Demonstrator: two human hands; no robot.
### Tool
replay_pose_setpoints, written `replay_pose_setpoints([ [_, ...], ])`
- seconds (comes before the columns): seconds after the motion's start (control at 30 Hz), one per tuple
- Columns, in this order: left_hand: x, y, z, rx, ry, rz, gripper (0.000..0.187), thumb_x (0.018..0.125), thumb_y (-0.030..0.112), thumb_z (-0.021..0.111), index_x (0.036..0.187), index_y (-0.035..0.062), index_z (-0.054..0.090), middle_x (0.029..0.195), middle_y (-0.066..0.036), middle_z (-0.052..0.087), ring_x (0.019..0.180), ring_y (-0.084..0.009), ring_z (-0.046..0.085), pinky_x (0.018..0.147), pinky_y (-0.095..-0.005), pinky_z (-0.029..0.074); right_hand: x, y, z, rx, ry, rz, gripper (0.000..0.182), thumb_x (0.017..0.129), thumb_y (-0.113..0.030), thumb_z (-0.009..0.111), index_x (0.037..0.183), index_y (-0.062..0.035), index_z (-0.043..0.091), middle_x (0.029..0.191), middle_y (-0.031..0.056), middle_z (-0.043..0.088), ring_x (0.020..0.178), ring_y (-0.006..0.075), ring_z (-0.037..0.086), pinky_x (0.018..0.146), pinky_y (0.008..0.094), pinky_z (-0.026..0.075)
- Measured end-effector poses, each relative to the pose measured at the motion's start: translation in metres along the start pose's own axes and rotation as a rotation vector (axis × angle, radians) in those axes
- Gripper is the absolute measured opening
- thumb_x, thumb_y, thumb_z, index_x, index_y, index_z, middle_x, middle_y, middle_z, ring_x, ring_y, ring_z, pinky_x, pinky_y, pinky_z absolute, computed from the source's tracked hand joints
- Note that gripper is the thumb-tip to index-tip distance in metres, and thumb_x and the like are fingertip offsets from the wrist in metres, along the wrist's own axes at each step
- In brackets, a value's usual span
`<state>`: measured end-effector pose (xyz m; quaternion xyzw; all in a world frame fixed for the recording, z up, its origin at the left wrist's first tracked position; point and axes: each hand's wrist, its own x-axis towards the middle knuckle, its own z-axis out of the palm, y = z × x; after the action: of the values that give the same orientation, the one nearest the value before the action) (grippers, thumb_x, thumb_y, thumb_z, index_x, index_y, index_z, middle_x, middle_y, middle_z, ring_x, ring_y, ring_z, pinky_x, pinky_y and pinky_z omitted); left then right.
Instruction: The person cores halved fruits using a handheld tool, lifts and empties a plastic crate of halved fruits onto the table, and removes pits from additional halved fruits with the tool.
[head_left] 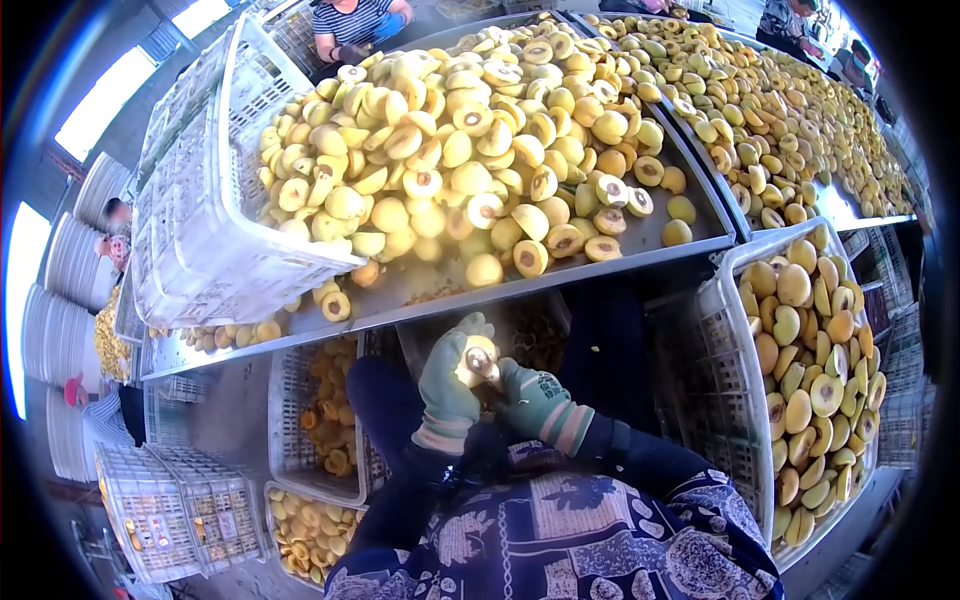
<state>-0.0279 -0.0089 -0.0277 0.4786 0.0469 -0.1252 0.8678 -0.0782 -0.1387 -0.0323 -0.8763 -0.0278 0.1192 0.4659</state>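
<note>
My left hand (pixel 447 388), in a pale green work glove, is closed around a peach half (pixel 479 361), its cut face and brown centre turned up. My right hand (pixel 538 398), gloved alike, is closed right beside it, with its fingertips at the fruit's edge. Something slim seems to stick out of the right fingers toward the centre, too small to make out. Both hands are above my lap, just in front of the metal table (pixel 450 302). On that table lies a large heap of peach halves (pixel 470 150), many with brown centres showing.
A white crate (pixel 235 215) lies tipped on the table's left. To my right stands a crate full of peach halves (pixel 820 370). Crates with fruit (pixel 333 410) stand by my left leg. Another heaped table (pixel 760 110) adjoins at right. A person (pixel 358 25) works across the table.
</note>
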Motion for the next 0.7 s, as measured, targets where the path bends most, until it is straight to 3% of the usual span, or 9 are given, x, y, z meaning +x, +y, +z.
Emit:
replay_pose_setpoints([
  [0.1,0.000,-0.007,0.006,-0.064,0.064,0.061,0.043,0.090,0.028,0.057,0.119,-0.0044,0.056,0.121,-0.018,0.060,0.108,-0.0313,0.059,0.086,-0.0434,0.054,0.000,-0.006,0.000,0.080,-0.040,0.095,0.036,0.082,-0.030,0.067,0.107,-0.0058,0.055,0.091,0.0220,0.066,0.086,0.0391,0.064,0.077,0.0446,0.049],
  [0.17,0.000,-0.013,0.007,-0.086,0.105,0.099,0.042,0.090,0.028,0.057,0.117,-0.0038,0.057,0.120,-0.018,0.060,0.104,-0.0301,0.060,0.085,-0.0423,0.053,-0.001,-0.006,-0.003,0.018,-0.009,0.051,0.036,0.082,-0.029,0.067,0.107,-0.0056,0.055,0.091,0.0224,0.066,0.086,0.0390,0.064,0.077,0.0444,0.049],
  [0.3,0.000,-0.005,0.006,-0.034,0.054,-0.028,0.043,0.090,0.029,0.058,0.117,-0.0037,0.057,0.117,-0.018,0.061,0.098,-0.0290,0.062,0.086,-0.0405,0.053,0.001,0.005,-0.011,-0.018,0.010,-0.093,0.036,0.082,-0.026,0.066,0.110,-0.0058,0.055,0.091,0.0220,0.066,0.086,0.0390,0.064,0.077,0.0441,0.049],
  [0.4,0.003,0.006,0.001,0.040,0.024,-0.129,0.049,0.091,0.033,0.057,0.121,-0.0053,0.055,0.112,-0.019,0.062,0.094,-0.0293,0.062,0.085,-0.0403,0.052,0.002,0.005,-0.013,0.060,0.000,-0.077,0.035,0.083,-0.025,0.065,0.111,-0.0063,0.055,0.092,0.0211,0.066,0.087,0.0385,0.064,0.078,0.0441,0.050],
  [0.5,0.001,0.007,0.003,-0.044,-0.016,-0.033,0.052,0.091,0.035,0.056,0.122,-0.0062,0.054,0.110,-0.020,0.062,0.093,-0.0300,0.062,0.085,-0.0407,0.052,-0.002,-0.001,-0.007,0.171,0.088,-0.062,0.034,0.084,-0.024,0.064,0.111,-0.0068,0.056,0.092,0.0210,0.066,0.087,0.0384,0.064,0.077,0.0444,0.050],
  [0.6,0.004,0.004,0.000,-0.136,-0.008,-0.009,0.052,0.090,0.035,0.056,0.122,-0.0059,0.054,0.114,-0.019,0.061,0.097,-0.0313,0.061,0.085,-0.0430,0.052,-0.005,-0.010,-0.014,0.092,0.049,-0.005,0.032,0.084,-0.025,0.064,0.108,-0.0065,0.055,0.092,0.0219,0.065,0.087,0.0388,0.064,0.076,0.0445,0.050],
  [0.7,0.003,0.000,0.001,-0.169,-0.039,0.057,0.051,0.091,0.035,0.055,0.122,-0.0056,0.055,0.115,-0.018,0.061,0.099,-0.0315,0.060,0.085,-0.0438,0.052,-0.007,-0.010,-0.009,0.189,0.115,-0.062,0.033,0.086,-0.027,0.064,0.110,-0.0058,0.053,0.085,0.0203,0.066,0.077,0.0386,0.065,0.067,0.0421,0.052],
])
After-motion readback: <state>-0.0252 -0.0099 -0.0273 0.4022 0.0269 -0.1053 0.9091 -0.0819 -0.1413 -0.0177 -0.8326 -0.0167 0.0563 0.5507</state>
